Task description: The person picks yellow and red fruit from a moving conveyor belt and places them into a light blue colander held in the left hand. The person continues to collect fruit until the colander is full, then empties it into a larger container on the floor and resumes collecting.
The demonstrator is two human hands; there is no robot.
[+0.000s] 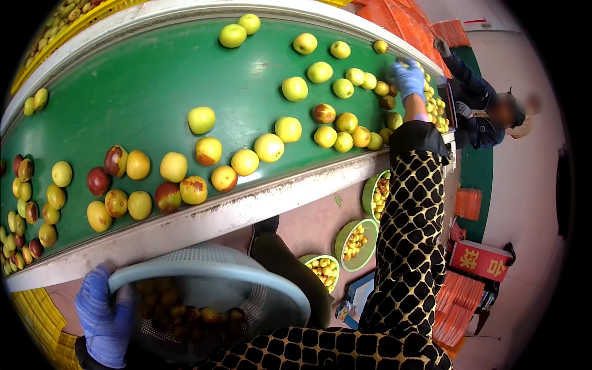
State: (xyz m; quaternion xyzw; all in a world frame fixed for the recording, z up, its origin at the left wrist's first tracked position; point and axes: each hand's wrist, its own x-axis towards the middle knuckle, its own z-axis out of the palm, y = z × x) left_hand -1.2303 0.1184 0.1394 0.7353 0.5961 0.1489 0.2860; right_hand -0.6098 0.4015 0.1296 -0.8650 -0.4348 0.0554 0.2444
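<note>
Green and reddish-brown jujube fruits lie scattered over a green conveyor belt. My left hand, in a blue knit glove, grips the rim of a pale blue plastic basket at the lower left; browner fruits lie in its bottom. My right hand, gloved alike, reaches over the far right part of the belt, among fruits. It is slightly blurred, and its fingertips and whether it holds a fruit cannot be made out.
Light green basins with fruits stand on the floor below the belt's metal edge. A yellow crate of fruits is beyond the belt. Orange baskets are stacked at the right. Another person in dark clothes works past the belt's end.
</note>
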